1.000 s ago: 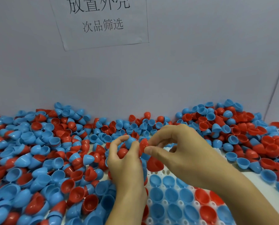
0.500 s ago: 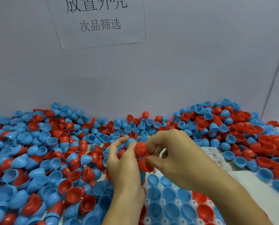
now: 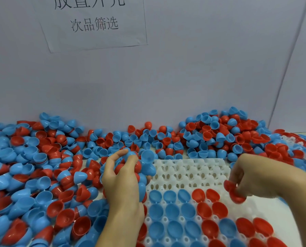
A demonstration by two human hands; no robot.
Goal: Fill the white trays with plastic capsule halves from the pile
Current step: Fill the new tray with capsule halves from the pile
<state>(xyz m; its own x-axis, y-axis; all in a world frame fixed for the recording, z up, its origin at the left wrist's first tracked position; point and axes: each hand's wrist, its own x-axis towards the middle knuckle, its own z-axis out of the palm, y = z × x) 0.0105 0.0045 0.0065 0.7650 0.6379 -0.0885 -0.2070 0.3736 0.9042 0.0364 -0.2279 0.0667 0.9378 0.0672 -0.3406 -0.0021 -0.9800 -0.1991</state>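
A: What is held at the pile (image 3: 41, 175)?
B: A cluster of capsule halves (image 3: 138, 168) is gripped by the curled left hand (image 3: 121, 180), beside the white tray (image 3: 189, 172).
A: And further right?
B: 2 red halves (image 3: 235, 193) are pinched by the right hand (image 3: 255, 175) over the tray's edge.

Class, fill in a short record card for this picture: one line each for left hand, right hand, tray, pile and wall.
Left hand: the left hand grips a bunch of blue and red capsule halves at the tray's left edge.
Right hand: the right hand pinches red capsule halves above the tray's right side.
Tray: the white tray has near rows filled, far rows empty.
Pile: the pile holds mixed blue and red halves.
Wall: a paper sign.
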